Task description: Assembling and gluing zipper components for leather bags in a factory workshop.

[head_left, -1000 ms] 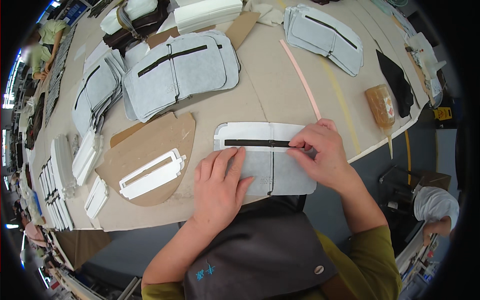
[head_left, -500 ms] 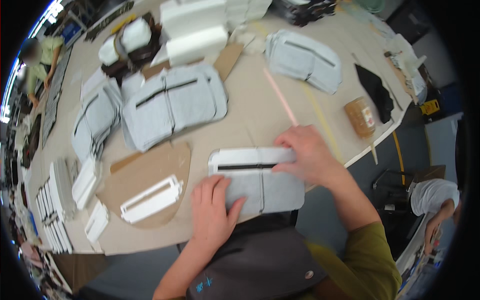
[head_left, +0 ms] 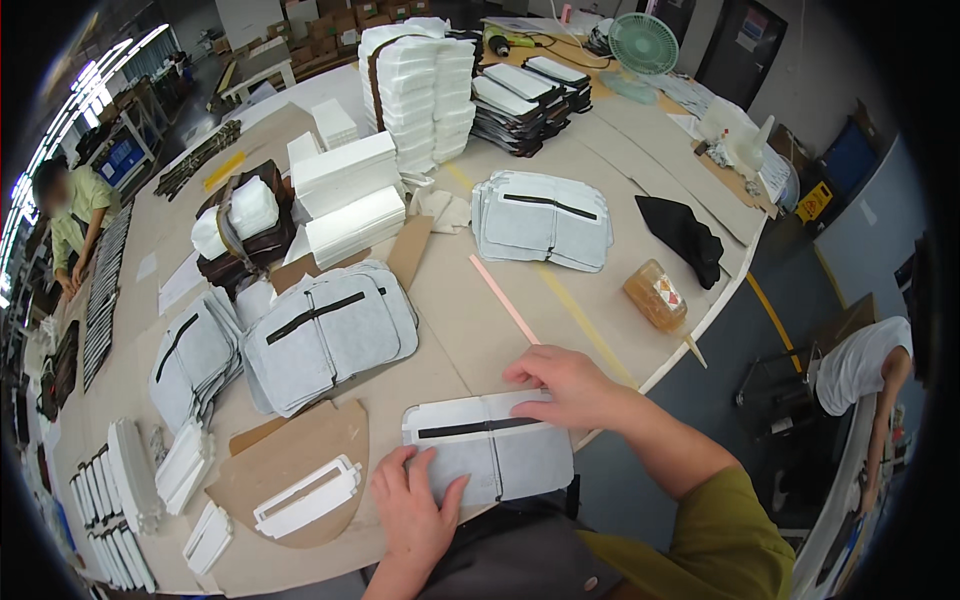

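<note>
A light grey fabric panel [head_left: 535,462] lies at the table's front edge, with a black zipper across it, a white strip along its far edge and a thin dark band running from far to near. On its left part rests my left hand [head_left: 415,508], open, fingertips and thumb apart on the fabric. At the far right corner is my right hand [head_left: 580,390], its thumb on the white strip and its fingers just beyond the far edge, a gap between them. Stacked similar grey panels [head_left: 385,335] lie to the left, and another panel stack [head_left: 575,235] lies farther back.
On brown card [head_left: 340,430] at left lies a white slotted frame [head_left: 305,500]. An amber bottle [head_left: 655,295] and black cloth [head_left: 680,235] lie at right. White block stacks [head_left: 345,180] and a green fan [head_left: 643,45] stand behind. Other people work at far left and right.
The view has tilted up, showing more of the table's far side. My right hand has shifted left along the panel's far edge, its thumb moving from the zipper's end onto the white strip.
</note>
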`<state>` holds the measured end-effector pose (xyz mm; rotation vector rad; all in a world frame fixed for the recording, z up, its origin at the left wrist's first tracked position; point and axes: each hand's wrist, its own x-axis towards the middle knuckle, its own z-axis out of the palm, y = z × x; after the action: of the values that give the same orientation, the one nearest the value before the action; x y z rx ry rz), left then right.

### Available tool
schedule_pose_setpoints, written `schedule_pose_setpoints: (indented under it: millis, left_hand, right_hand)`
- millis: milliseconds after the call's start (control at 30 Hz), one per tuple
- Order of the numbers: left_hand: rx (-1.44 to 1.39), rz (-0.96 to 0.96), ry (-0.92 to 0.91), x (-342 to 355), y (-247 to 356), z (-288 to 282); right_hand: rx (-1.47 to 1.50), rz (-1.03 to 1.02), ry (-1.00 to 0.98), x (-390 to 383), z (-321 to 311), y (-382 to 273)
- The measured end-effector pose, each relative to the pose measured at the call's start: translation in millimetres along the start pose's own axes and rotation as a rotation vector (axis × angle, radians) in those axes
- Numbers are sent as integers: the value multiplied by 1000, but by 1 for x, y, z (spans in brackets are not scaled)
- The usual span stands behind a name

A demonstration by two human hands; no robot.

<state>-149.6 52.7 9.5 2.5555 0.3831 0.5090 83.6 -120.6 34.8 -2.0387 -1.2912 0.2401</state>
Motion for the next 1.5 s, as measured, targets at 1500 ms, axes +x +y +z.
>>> schedule_pose_setpoints:
  millis: [1500]
  left_hand:
    - [80, 82, 173, 137, -77, -29]
  right_hand:
    - [591, 434, -120, 192, 88, -8]
